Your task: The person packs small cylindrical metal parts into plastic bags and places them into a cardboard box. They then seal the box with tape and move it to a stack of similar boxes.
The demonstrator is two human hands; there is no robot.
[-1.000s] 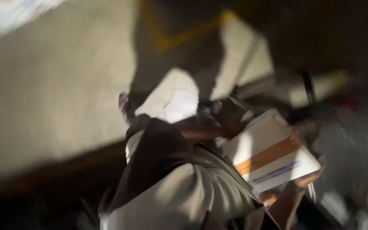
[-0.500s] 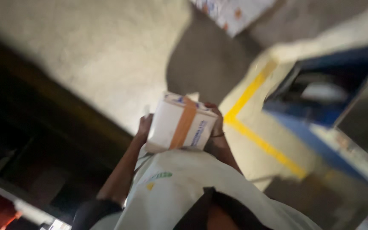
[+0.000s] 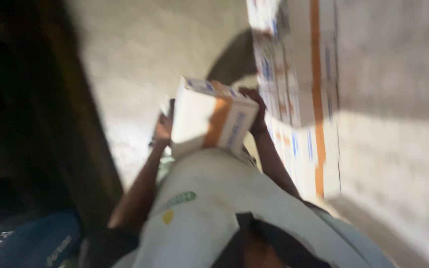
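You held a white carton with an orange tape band (image 3: 209, 121) against your chest, its long axis tilted from about 7 o'clock up to 1 o'clock. Your left hand (image 3: 164, 126) closed on its 9 o'clock side, and your right hand (image 3: 255, 111) wrapped its 3 o'clock end. A stack of matching cartons (image 3: 299, 94) rose close at 2 o'clock; a dark frame (image 3: 75, 124) stood at 9 o'clock. Half a second earlier that stack was far off and a yellow floor line showed.

Left hand (image 3: 163, 128) and right hand (image 3: 257, 110) raised, each grip closed.
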